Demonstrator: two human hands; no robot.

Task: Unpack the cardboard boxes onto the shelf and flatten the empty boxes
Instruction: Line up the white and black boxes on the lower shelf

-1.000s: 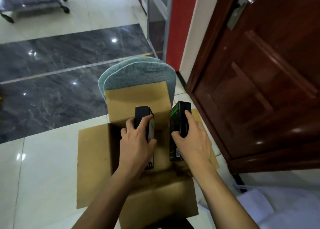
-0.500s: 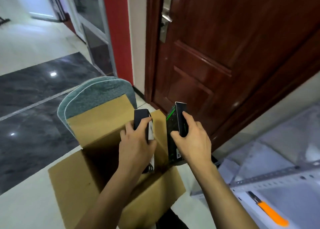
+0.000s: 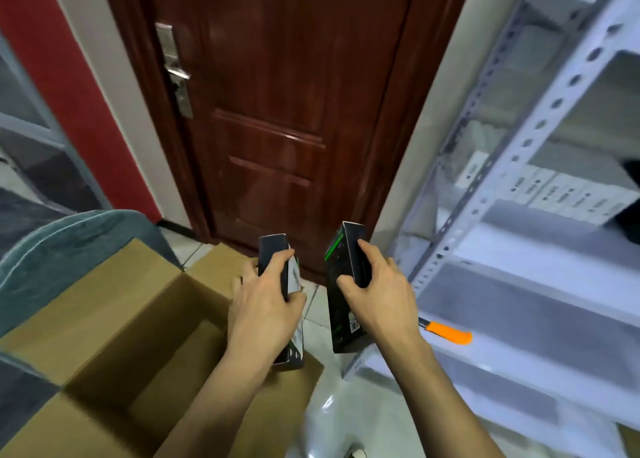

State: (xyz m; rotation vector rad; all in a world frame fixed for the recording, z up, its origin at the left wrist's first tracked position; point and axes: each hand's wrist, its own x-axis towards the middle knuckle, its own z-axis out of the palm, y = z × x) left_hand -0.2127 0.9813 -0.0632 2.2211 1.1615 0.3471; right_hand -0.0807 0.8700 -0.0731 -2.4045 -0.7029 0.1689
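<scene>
Both black product boxes have been lifted clear of the cardboard box since the earlier frames and carried rightward, toward the shelf. One black product box [image 3: 277, 284] is gripped upright by the left hand [image 3: 266, 313], fingers curled round its top and side, above the right edge of the cardboard box [image 3: 114, 339]. A second black box with green markings [image 3: 341, 284] is gripped upright by the right hand [image 3: 377, 294], just beside the front corner post of the shelf [image 3: 519, 319]; the two boxes are held apart, side by side. The cardboard box is seen on the floor with its flaps open, its inside only partly visible. An orange-handled knife [image 3: 446, 333] is seen lying on a lower shelf board near its front edge, just right of the right hand. White boxes [image 3: 561, 194] are lined up on a higher shelf board. A dark wooden door [image 3: 277, 111] is seen behind the hands, and a grey-green mat [image 3: 69, 246] beyond the cardboard box.
</scene>
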